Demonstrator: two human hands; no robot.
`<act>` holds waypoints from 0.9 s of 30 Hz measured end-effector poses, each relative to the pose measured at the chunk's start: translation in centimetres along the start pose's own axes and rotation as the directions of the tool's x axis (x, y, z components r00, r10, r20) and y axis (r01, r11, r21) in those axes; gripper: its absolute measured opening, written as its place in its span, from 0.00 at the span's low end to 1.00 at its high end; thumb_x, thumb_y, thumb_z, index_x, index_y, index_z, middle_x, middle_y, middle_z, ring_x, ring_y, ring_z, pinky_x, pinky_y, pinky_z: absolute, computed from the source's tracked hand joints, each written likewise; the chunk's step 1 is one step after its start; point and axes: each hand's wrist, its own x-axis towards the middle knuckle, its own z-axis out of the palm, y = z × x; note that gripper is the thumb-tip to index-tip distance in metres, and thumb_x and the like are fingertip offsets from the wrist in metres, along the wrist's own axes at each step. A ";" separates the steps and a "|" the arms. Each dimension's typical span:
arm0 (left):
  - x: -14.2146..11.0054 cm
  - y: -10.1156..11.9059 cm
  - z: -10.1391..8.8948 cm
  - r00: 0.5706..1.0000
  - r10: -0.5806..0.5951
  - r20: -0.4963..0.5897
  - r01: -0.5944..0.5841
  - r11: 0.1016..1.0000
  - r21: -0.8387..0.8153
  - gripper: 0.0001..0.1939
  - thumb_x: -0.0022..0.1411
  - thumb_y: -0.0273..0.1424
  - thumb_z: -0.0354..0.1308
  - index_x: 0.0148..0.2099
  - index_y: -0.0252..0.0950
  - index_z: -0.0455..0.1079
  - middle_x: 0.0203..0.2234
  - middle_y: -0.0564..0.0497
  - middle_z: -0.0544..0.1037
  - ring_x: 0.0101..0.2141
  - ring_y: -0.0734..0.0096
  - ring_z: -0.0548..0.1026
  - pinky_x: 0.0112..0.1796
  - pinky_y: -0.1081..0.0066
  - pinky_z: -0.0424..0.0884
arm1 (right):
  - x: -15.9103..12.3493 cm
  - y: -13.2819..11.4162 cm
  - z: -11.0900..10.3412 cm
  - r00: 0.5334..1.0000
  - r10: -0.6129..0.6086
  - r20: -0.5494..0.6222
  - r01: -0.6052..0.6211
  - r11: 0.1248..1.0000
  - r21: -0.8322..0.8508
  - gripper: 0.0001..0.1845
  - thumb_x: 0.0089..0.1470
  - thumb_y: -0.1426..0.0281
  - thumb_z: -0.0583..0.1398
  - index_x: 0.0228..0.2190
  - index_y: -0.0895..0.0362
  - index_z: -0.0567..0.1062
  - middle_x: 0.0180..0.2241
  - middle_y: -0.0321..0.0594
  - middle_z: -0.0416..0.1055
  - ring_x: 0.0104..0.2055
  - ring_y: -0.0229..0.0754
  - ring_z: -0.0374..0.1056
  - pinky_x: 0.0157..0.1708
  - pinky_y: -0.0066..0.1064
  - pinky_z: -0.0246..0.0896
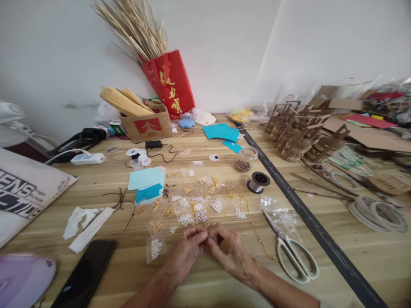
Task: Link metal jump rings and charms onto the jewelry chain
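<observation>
My left hand (188, 250) and my right hand (229, 250) rest on the wooden table (205, 282) with their fingertips pinched together. Between them they hold something tiny that I cannot make out. Just beyond the fingers lie several small clear bags of gold and silver jewellery findings (192, 209). A thin gold chain (257, 233) runs along the table to the right of my right hand. A small bag of silver rings (156, 248) lies left of my left hand.
White-handled scissors (293, 254) lie at the right on a plastic bag. Also on the table are a spool of clear thread (258, 182), a bead jar (245, 160), a black phone (86, 273), blue paper (146, 182), a cardboard box (146, 122), a red bag of reeds (170, 83), wooden baskets (298, 134) and tape rolls (379, 214).
</observation>
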 end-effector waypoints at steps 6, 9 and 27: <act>0.0 0.1 0.0 1.000 0.008 -0.024 -0.008 1.000 -0.006 0.13 0.40 0.32 0.76 0.26 0.32 0.76 0.21 0.52 0.75 0.27 0.73 0.69 0.33 0.73 0.64 | 0.0 -0.1 0.0 0.999 0.043 -0.010 -0.042 0.997 0.065 0.07 0.59 0.72 0.56 0.28 0.57 0.70 0.23 0.34 0.68 0.24 0.35 0.63 0.26 0.25 0.58; 0.0 0.2 -0.1 1.000 0.016 0.003 -0.016 1.000 0.012 0.13 0.41 0.32 0.75 0.26 0.32 0.76 0.21 0.53 0.74 0.27 0.74 0.68 0.32 0.73 0.64 | 0.0 -0.1 0.0 0.998 0.059 -0.011 -0.058 0.993 0.100 0.08 0.59 0.71 0.56 0.27 0.57 0.71 0.23 0.35 0.69 0.24 0.35 0.64 0.26 0.24 0.59; -0.4 0.9 -0.3 0.991 0.115 0.066 -0.129 0.953 0.274 0.13 0.49 0.37 0.69 0.27 0.34 0.72 0.23 0.53 0.71 0.30 0.70 0.65 0.35 0.71 0.60 | -0.2 0.6 -0.4 1.000 0.013 0.010 -0.014 0.993 0.120 0.01 0.59 0.71 0.59 0.34 0.55 0.71 0.27 0.34 0.72 0.28 0.35 0.68 0.28 0.24 0.63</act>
